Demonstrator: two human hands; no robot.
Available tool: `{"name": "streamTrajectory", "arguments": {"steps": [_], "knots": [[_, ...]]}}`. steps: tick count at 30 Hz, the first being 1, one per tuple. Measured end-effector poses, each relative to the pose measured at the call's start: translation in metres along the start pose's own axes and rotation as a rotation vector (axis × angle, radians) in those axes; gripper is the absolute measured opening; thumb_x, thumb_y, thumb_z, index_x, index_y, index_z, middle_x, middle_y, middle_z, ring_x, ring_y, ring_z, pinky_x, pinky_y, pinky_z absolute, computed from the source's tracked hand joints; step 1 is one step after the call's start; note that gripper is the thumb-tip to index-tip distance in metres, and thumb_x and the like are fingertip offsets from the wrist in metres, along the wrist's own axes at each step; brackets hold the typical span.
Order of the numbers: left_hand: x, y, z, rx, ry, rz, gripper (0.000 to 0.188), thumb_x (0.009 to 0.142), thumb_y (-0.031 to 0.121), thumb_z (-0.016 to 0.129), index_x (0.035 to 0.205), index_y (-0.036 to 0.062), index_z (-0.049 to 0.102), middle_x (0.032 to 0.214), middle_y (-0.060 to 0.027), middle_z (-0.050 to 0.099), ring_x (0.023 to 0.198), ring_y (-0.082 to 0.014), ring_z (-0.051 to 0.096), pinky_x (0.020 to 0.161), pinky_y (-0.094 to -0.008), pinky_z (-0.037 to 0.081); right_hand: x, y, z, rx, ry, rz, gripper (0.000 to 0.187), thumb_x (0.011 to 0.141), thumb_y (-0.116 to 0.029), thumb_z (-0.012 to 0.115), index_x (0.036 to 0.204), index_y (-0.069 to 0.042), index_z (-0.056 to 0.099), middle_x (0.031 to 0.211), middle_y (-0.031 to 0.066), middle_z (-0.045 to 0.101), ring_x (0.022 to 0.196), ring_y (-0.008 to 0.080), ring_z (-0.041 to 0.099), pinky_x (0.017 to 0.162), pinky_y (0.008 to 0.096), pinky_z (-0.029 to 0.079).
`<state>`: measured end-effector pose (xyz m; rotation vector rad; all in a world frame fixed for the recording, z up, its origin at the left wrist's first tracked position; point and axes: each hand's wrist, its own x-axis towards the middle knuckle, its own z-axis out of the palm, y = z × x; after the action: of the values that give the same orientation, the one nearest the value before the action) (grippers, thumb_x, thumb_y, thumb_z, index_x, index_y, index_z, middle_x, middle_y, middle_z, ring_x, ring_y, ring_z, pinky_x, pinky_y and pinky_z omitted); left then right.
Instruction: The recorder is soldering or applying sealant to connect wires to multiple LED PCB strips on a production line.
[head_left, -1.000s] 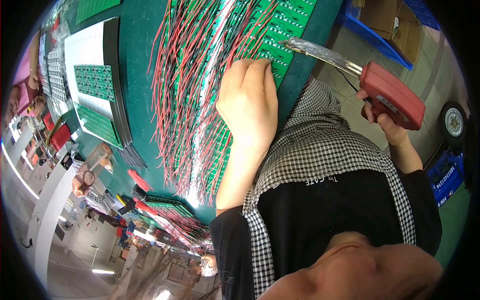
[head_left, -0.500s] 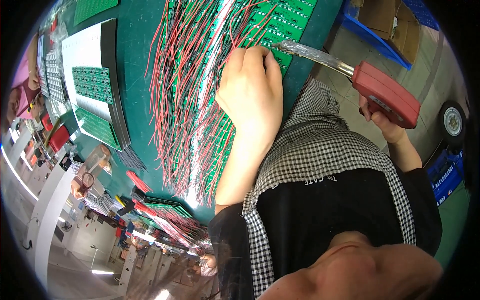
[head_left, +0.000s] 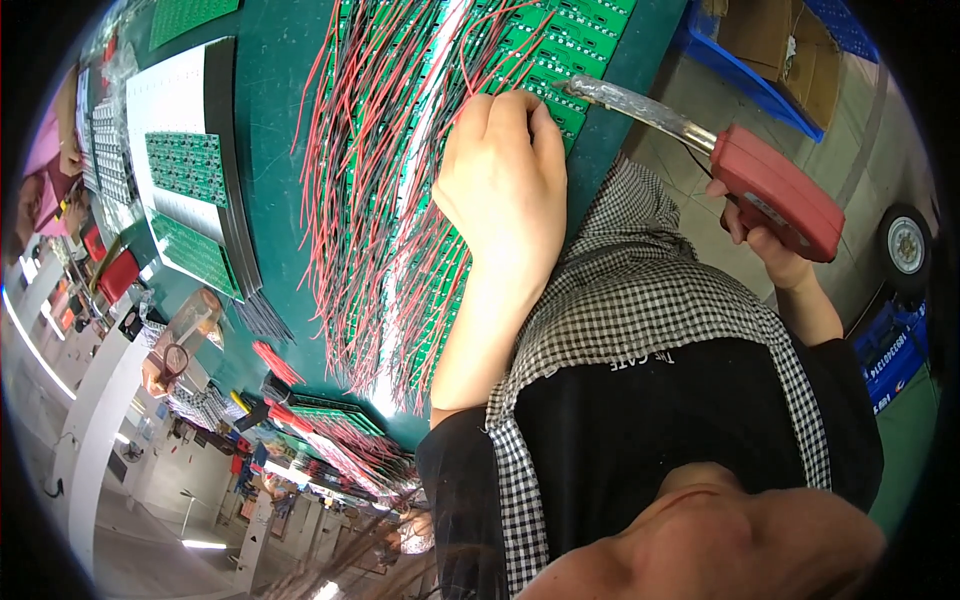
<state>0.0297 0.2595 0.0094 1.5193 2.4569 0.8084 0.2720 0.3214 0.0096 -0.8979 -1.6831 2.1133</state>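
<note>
My right hand (head_left: 768,248) is wrapped round the grip of a red soldering gun (head_left: 780,190), whose long metal barrel points left. Its tip hovers over or touches the edge of the green circuit boards (head_left: 575,55); I cannot tell which. Close to that tip, my left hand (head_left: 505,170) rests on the boards with its fingers curled down and closed. Its fingertips are hidden, so what they pinch cannot be made out. Many thin red and black wires (head_left: 370,190) fan over the boards to the left of this hand.
Left on the green table (head_left: 270,130) lies a white board (head_left: 180,95) bearing green circuit boards (head_left: 185,168). Bundled wires (head_left: 330,445) and more boards are nearer the lower left. A blue crate (head_left: 745,90) with cardboard stands at upper right, a wheel (head_left: 905,245) below it. Another person's arm (head_left: 68,125) shows far left.
The soldering gun has shifted slightly to the right, its tip a little farther from my left fingers. My left hand has hardly moved.
</note>
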Motion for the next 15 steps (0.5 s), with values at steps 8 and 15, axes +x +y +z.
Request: {"name": "streamTrajectory", "arguments": {"steps": [8,15], "knots": [[-0.004,-0.009,-0.006,0.024,0.017,-0.011,0.005,0.071,0.010,0.057,0.071,0.0051,0.056,0.066,-0.0090,0.054,0.061,-0.0257,0.055,0.054,-0.0357,0.043,0.002,0.007,0.012,0.097,0.128,-0.045,0.052,0.078,-0.030,0.059,0.114,0.004,0.043,0.100,0.0099,0.054,0.059,0.0070,0.042,0.053,0.0213,0.036],[-0.035,-0.006,-0.043,0.079,-0.008,0.083,0.010,0.061,0.005,0.052,0.070,0.0045,0.047,0.074,-0.0089,0.047,0.069,-0.0247,0.052,0.053,-0.0364,0.046,0.006,0.020,0.009,0.038,0.251,-0.167,0.047,0.083,-0.028,0.052,0.115,0.004,0.038,0.106,0.0138,0.047,0.053,0.0069,0.041,0.038,0.0204,0.034]]}}
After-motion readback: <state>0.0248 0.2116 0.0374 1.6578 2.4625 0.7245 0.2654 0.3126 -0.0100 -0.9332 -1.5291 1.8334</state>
